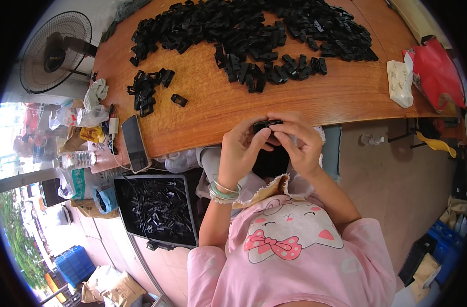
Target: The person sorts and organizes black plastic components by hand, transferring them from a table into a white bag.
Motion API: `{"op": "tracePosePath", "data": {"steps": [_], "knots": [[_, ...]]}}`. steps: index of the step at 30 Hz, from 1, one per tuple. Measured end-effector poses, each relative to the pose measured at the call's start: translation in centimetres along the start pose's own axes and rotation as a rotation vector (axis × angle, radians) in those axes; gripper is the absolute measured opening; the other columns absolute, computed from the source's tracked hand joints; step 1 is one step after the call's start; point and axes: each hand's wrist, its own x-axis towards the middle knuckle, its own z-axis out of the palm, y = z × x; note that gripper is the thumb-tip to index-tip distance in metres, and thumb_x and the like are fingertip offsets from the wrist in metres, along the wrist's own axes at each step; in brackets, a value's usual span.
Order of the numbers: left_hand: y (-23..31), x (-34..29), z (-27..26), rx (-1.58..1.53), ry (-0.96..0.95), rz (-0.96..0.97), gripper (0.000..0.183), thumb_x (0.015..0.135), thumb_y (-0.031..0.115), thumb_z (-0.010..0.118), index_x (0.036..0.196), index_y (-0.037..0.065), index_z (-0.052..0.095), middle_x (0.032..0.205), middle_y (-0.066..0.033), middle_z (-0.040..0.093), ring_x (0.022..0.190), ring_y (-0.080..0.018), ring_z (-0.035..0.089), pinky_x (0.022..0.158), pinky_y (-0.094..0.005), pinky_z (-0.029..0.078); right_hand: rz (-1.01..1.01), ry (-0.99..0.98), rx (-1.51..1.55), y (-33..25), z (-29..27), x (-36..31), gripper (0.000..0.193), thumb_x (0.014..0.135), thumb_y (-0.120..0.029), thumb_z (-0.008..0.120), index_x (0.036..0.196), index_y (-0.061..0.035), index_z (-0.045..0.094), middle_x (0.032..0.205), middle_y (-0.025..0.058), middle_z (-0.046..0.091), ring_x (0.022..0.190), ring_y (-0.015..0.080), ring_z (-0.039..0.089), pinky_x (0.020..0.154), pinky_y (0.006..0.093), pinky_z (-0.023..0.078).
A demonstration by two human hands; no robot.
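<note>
So the person's got a small black plastic piece [267,124] pinched in the fingertips, left hand [238,147] and right hand [303,142] both closed in on it, near the tabletop [192,110] edge. Off right, a white packet [400,84] has print too tiny to read. Further back, there's a huge black heap [233,30] of similar bits.

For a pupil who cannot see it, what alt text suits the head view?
A person's left hand and right hand hold a small black part at the near edge of a wooden table. A large heap of black parts lies toward its far side, with a smaller pile and a phone at left.
</note>
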Motion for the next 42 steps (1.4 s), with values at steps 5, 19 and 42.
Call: {"op": "tracePosePath", "data": {"steps": [5,19,42], "knots": [[-0.4,-0.4,0.4,0.560,0.036,0.343,0.029,0.083,-0.004,0.057,0.112,-0.003,0.052,0.091,-0.0117,0.065,0.074,-0.0169,0.067,0.064,-0.0253,0.053,0.440,0.088,0.444,-0.6,0.6,0.6,0.031,0.083,0.001,0.059,0.114,0.0018,0.058,0.109,0.0101,0.057,0.099,0.0178,0.056,0.085,0.0285,0.045],[-1.8,0.9,-1.3,0.014,0.339,0.158,0.014,0.088,0.009,0.048,0.095,0.000,0.056,0.066,-0.0051,0.055,0.048,-0.0123,0.052,0.044,-0.0236,0.042,0.187,-0.230,-0.041,1.4,1.1,1.9,0.023,0.084,-0.007,0.060,0.106,-0.0013,0.061,0.091,0.0081,0.059,0.080,0.0207,0.059,0.071,0.0304,0.047],[-0.8,3.3,-6.3,0.207,0.189,0.033,0.033,0.079,0.003,0.066,0.109,-0.005,0.053,0.082,-0.0082,0.062,0.061,-0.0083,0.058,0.043,-0.0178,0.041,0.092,-0.106,-0.313,2.3,0.6,3.9,0.023,0.074,-0.004,0.068,0.096,-0.0015,0.063,0.093,0.0098,0.061,0.087,0.0281,0.056,0.074,0.0363,0.046]]}}
